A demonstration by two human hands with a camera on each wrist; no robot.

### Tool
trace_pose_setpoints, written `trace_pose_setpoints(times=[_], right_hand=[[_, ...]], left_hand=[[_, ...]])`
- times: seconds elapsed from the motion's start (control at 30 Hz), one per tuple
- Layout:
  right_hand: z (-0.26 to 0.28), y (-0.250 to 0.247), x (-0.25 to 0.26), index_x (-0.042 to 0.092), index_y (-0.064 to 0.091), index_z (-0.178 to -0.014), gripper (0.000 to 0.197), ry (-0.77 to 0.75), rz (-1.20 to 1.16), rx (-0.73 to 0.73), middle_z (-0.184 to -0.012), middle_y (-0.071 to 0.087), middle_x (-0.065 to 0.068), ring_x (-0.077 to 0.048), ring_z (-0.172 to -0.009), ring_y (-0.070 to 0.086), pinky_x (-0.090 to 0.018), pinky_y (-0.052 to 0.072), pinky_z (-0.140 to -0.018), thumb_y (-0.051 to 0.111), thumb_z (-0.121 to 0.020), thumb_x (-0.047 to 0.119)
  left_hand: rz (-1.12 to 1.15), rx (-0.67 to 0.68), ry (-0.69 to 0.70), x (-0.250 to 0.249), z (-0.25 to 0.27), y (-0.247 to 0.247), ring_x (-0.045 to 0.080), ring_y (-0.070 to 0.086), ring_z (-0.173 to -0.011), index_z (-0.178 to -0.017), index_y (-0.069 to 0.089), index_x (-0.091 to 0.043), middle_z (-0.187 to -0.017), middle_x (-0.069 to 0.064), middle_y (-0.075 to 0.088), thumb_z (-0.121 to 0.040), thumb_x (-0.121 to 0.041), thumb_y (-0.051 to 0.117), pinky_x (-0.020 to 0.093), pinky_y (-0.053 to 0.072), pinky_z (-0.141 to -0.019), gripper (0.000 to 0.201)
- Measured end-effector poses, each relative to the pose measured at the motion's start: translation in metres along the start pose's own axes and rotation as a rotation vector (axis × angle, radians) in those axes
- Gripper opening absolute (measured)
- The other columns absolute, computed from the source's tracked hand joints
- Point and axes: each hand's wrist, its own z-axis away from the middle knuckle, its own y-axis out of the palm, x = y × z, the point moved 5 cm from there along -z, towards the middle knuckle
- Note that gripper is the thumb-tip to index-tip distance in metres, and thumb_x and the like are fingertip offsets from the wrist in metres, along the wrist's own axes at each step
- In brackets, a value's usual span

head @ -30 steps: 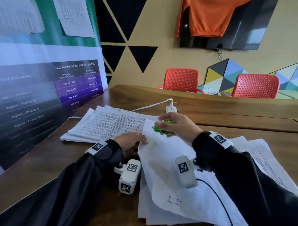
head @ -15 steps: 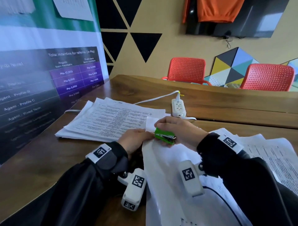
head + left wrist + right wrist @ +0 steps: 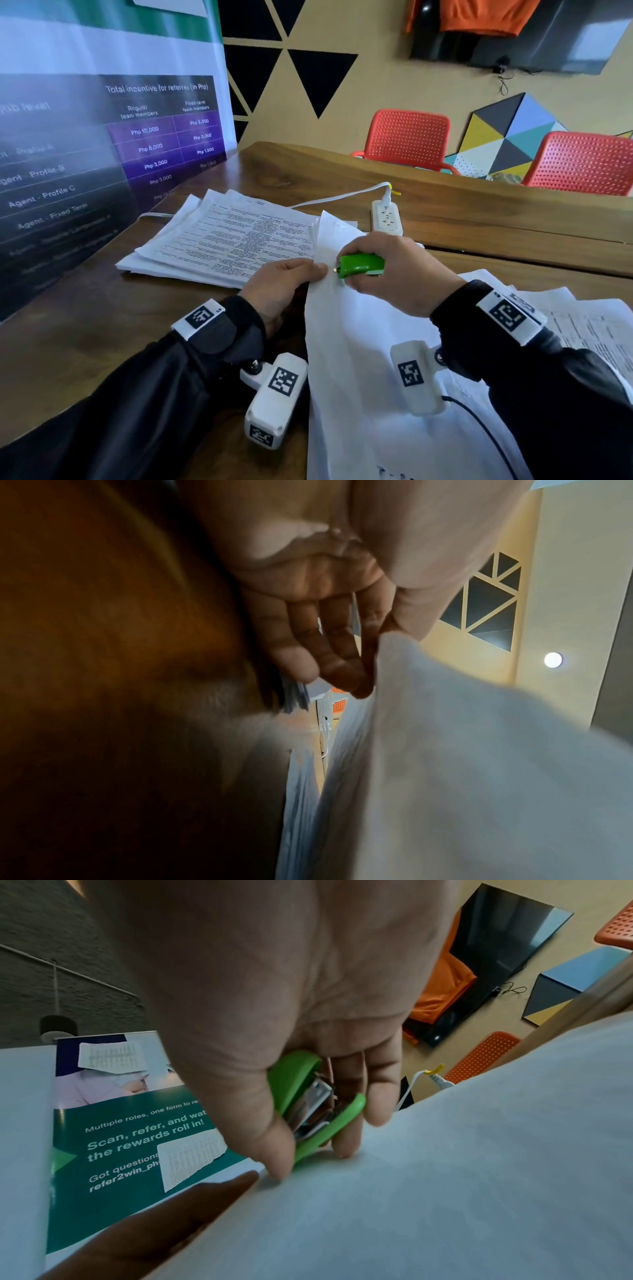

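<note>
I'm looking at a brown wooden surface [image 3: 85, 342] with a seam running across its right half. On its left lies a fanned stack of printed pages [image 3: 222, 240]. Just beyond it a white power strip [image 3: 387, 217] lies flat, its white cable [image 3: 342, 197] trailing left behind the stack. More printed papers [image 3: 589, 329] spread at the right. White sheets [image 3: 359, 377] lie between the two piles, far end raised.

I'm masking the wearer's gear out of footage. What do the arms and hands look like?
Left hand and right hand bare, black sleeves on both arms. Each wrist wears a white band with a black square code and a white boxy camera; a black cable leaves the right one.
</note>
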Motion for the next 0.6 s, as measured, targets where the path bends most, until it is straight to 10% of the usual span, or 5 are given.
trace_pose_setpoints(times=[0.4,0.6], right_hand=[[0.001,-0.001,0.006,0.031,0.065,-0.096,0.014,-0.057,0.031,-0.05,-0.091,0.06,0.013,-0.008,-0.082,0.052,-0.026,0.044,-0.069,0.071,-0.084,0.028],[-0.001,-0.001,0.01,0.029,0.065,-0.094,0.013,-0.114,0.054,-0.073,-0.094,0.063,0.01,-0.011,-0.087,0.054,-0.029,0.046,-0.077,0.07,-0.083,0.026]], left_hand=[[-0.118,-0.077,0.103,-0.007,0.003,0.0,0.017,0.069,-0.063,-0.086,0.079,-0.005,-0.081,0.012,0.076,-0.088,-0.009,0.071,0.025,0.054,-0.062,0.009],[-0.194,-0.098,0.169,-0.011,0.005,-0.001,0.026,0.066,-0.08,-0.086,0.078,0.0,-0.098,0.025,0.075,-0.088,-0.011,0.072,0.045,0.055,-0.086,0.013]])
